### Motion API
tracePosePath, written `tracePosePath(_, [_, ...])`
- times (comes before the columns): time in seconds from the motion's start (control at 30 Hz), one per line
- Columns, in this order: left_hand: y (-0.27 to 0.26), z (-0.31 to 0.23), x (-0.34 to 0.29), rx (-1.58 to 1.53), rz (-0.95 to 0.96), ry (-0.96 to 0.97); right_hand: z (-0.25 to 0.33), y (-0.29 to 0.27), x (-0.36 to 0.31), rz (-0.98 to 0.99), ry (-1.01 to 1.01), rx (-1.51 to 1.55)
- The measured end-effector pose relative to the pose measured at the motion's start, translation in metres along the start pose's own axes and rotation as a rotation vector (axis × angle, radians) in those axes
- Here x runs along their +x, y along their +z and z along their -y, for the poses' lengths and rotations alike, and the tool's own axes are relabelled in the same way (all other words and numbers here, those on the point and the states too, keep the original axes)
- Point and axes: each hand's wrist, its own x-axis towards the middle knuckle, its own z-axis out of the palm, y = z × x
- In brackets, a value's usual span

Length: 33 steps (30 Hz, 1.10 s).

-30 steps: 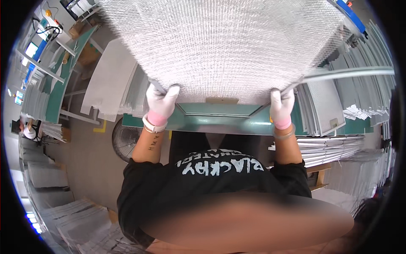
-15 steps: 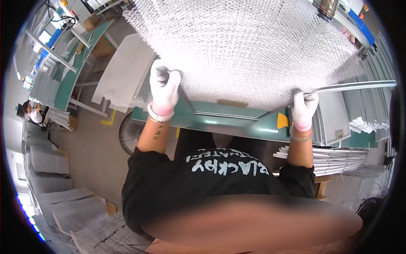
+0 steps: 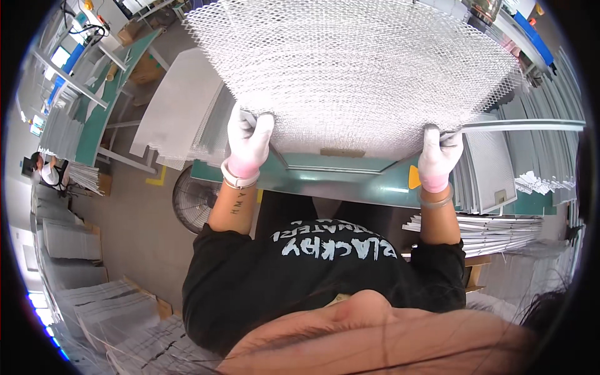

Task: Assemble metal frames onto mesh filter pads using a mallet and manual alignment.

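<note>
A large silvery expanded-metal mesh sheet (image 3: 356,81) spreads out in front of me, tilted up over the bench. My left hand (image 3: 250,140), in a white glove, is closed on its near left edge, thumb on top. At the near right edge my right hand (image 3: 440,156), gloved too, pinches the sheet between thumb and fingers. Below the mesh part of a thin grey frame (image 3: 334,169) shows on the green bench top (image 3: 350,186); the sheet hides the rest. A long grey metal strip (image 3: 525,126) runs rightward from behind my right hand; whether I touch it cannot be told.
A yellow tool (image 3: 414,177) lies beside my right wrist. Stacked panels (image 3: 484,169) and bundled strips (image 3: 487,234) are on the right. To the left stand pale mesh sheets (image 3: 178,106), a floor fan (image 3: 194,197) and another green bench (image 3: 115,94). A person (image 3: 47,169) sits far left.
My left hand has shifted slightly right and down, my right hand slightly left. The mesh sheet's angle has altered, so its glare is weaker and its openings show more clearly.
</note>
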Motion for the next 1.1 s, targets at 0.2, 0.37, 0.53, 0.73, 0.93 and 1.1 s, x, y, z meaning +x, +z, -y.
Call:
tracePosePath(0.2, [0.004,-0.001,-0.017,0.164,-0.052,0.072,-0.009,-0.007,0.001,0.066,0.063,0.099])
tracePosePath(0.37, [0.005,-0.003,-0.020,0.184,-0.086,0.109,-0.004,-0.003,-0.005,0.033,0.028,0.105])
tracePosePath(0.53, [-0.014,-0.003,-0.007,0.092,0.080,-0.033,-0.003,-0.021,-0.001,0.128,0.100,0.082])
tracePosePath(0.73, [0.001,-0.013,0.028,-0.154,-0.060,-0.153,0.012,-0.006,0.017,0.066,-0.075,0.129])
tracePosePath(0.93, [0.020,-0.013,0.024,0.077,-0.195,0.007,0.014,0.009,0.010,-0.128,0.025,-0.112])
tracePosePath(1.1, [0.001,-0.005,0.014,-0.052,-0.063,-0.117,-0.001,-0.007,0.015,-0.012,0.108,0.023])
